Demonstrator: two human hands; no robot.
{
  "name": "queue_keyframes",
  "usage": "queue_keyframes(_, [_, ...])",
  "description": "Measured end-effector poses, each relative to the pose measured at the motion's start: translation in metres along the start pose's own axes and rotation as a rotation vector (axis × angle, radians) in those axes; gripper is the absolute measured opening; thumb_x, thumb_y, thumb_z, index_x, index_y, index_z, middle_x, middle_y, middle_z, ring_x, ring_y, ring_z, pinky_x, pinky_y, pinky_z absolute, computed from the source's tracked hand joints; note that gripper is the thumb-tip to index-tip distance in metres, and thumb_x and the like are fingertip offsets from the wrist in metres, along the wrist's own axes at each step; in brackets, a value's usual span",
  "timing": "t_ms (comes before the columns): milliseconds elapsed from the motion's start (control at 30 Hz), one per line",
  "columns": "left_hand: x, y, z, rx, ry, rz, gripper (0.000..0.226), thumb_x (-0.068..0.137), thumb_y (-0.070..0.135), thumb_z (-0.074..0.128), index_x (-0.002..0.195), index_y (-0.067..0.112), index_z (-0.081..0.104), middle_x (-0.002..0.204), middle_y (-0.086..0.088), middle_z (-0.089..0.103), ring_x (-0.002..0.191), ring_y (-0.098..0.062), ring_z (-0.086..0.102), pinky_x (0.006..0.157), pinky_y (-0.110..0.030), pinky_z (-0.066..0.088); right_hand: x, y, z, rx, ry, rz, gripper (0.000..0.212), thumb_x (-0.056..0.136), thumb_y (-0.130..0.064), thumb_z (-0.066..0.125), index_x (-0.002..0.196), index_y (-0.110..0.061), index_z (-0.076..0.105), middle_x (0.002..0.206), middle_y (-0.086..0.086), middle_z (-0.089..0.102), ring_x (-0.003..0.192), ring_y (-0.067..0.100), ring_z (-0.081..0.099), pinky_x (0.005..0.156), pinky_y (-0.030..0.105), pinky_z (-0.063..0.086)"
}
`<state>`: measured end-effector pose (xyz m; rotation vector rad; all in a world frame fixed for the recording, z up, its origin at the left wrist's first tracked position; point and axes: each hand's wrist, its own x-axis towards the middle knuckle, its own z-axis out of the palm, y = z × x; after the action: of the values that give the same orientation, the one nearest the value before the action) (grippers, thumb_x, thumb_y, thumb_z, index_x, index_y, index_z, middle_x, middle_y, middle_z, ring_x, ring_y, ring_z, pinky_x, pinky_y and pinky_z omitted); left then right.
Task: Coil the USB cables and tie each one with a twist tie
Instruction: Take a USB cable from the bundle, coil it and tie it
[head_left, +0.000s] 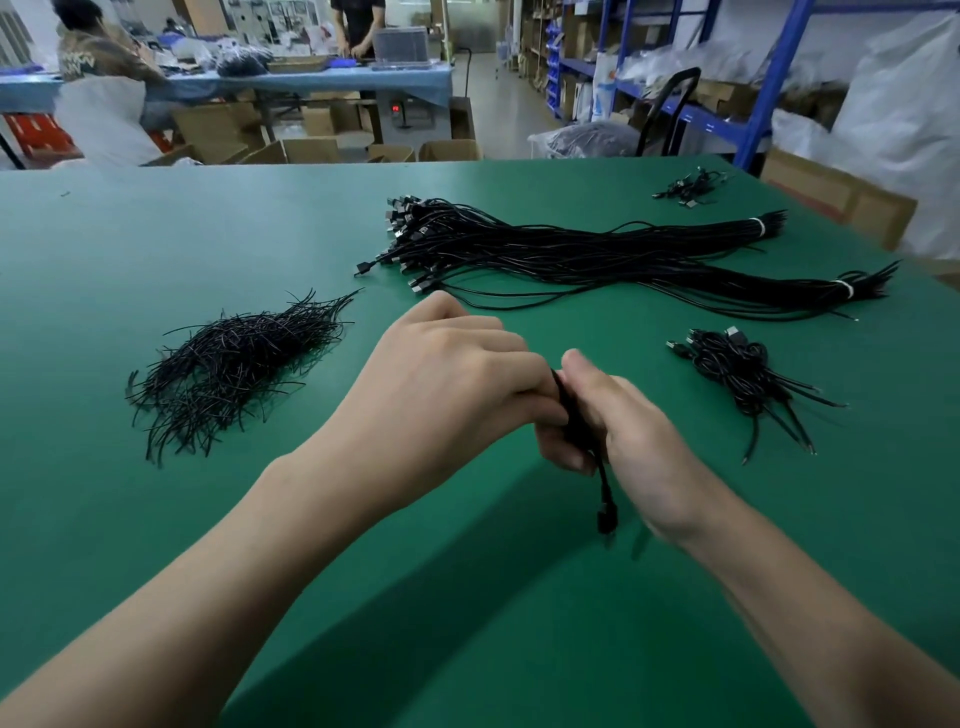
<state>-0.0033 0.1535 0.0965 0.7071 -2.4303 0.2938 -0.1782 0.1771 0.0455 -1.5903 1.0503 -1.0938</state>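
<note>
My left hand (447, 374) and right hand (618, 421) meet knuckle to knuckle above the green surface (156, 249), both closed around one black cable (576, 426) pinched between them; its plug end hangs below my right palm. Both forearms reach in from below. Twist ties (234, 364) lie heaped to my left, tied cables (748, 374) to my right, the uncoiled bundle (597, 249) beyond.

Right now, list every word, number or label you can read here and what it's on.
None can be read.
Back of the seated person's top: pale lettering, too blurred.
Small red display under the far table: too small.
White packages on the blue shelving: blue print, illegible.
</note>
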Motion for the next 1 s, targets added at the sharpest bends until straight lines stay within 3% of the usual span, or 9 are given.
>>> queue_keyframes(100, [-0.003,-0.004,0.008,0.026,0.033,0.025,0.024,0.095,0.036,0.065,0.079,0.022,0.076,0.068,0.008,0.065,0.070,-0.021,0.062,0.071,-0.033,0.041,-0.001,-0.001,-0.002,-0.080,-0.028,0.023,0.034,0.092,-0.029,0.032,0.076,0.001,0.035,0.061,0.001,0.038,0.062,0.018,0.032,0.060,0.036,0.028])
queue_keyframes(200, [-0.009,-0.011,0.014,0.004,0.062,0.018,0.019,0.092,0.039,0.073,0.081,0.023,0.075,0.070,0.011,0.067,0.069,-0.018,0.064,0.072,-0.036,0.044,-0.002,-0.005,-0.004,-0.109,-0.103,0.082,0.019,0.090,-0.018,0.034,0.079,-0.004,0.042,0.061,-0.004,0.041,0.060,0.013,0.035,0.059,0.031,0.030])
queue_keyframes(300, [-0.011,-0.019,0.017,0.033,0.041,0.042,0.021,0.091,0.044,0.073,0.092,0.023,0.076,0.072,0.012,0.068,0.070,-0.016,0.065,0.072,-0.035,0.044,-0.003,-0.007,-0.007,-0.092,-0.187,0.150,0.032,0.104,-0.003,0.032,0.082,-0.010,0.054,0.063,-0.003,0.042,0.060,0.011,0.037,0.062,0.028,0.034])
queue_keyframes(367, [-0.010,-0.025,0.017,0.055,-0.024,0.108,0.021,0.093,0.043,0.068,0.101,0.026,0.078,0.075,0.010,0.069,0.073,-0.018,0.066,0.070,-0.036,0.045,-0.006,-0.005,-0.009,-0.040,-0.253,0.196,0.036,0.107,-0.003,0.031,0.101,-0.011,0.066,0.065,-0.005,0.040,0.061,0.009,0.037,0.061,0.022,0.036])
queue_keyframes(433, [-0.010,-0.029,0.018,0.034,-0.095,0.175,0.021,0.097,0.041,0.063,0.104,0.028,0.078,0.075,0.009,0.068,0.072,-0.019,0.064,0.067,-0.038,0.045,-0.009,-0.002,-0.013,-0.018,-0.311,0.222,0.032,0.108,-0.004,0.032,0.120,-0.001,0.062,0.068,-0.004,0.036,0.064,0.009,0.037,0.062,0.020,0.036])
queue_keyframes(567, [-0.011,-0.029,0.027,0.065,-0.097,0.199,0.015,0.100,0.031,0.064,0.094,0.025,0.076,0.074,0.008,0.064,0.071,-0.019,0.061,0.063,-0.038,0.045,-0.009,0.004,-0.020,0.024,-0.347,0.255,0.032,0.109,-0.007,0.034,0.124,0.002,0.061,0.068,-0.001,0.042,0.065,0.011,0.041,0.065,0.020,0.039])
queue_keyframes(733, [-0.019,-0.032,0.042,0.143,-0.071,0.198,0.020,0.104,0.026,0.059,0.089,0.019,0.071,0.076,0.005,0.060,0.072,-0.020,0.059,0.063,-0.035,0.043,-0.005,0.014,-0.018,0.024,-0.212,0.264,0.024,0.106,-0.005,0.044,0.113,0.001,0.066,0.083,0.012,0.076,0.070,0.017,0.067,0.064,0.022,0.051])
queue_keyframes(900, [-0.028,-0.038,0.050,0.154,-0.031,0.171,0.026,0.106,0.028,0.054,0.092,0.015,0.072,0.077,0.001,0.060,0.070,-0.022,0.058,0.059,-0.036,0.045,-0.005,0.026,-0.013,-0.181,0.164,0.105,0.013,0.089,-0.007,0.073,0.086,-0.020,0.075,0.077,-0.001,0.077,0.068,0.012,0.072,0.066,0.021,0.055])
queue_keyframes(1000, [-0.032,-0.039,0.054,0.112,-0.020,0.144,0.026,0.106,0.029,0.055,0.093,0.014,0.072,0.078,0.000,0.061,0.070,-0.023,0.059,0.059,-0.039,0.047,-0.003,0.031,-0.016,-0.374,0.190,0.059,0.009,0.083,-0.023,0.081,0.080,-0.029,0.074,0.085,-0.009,0.073,0.077,0.007,0.069,0.075,0.023,0.054])
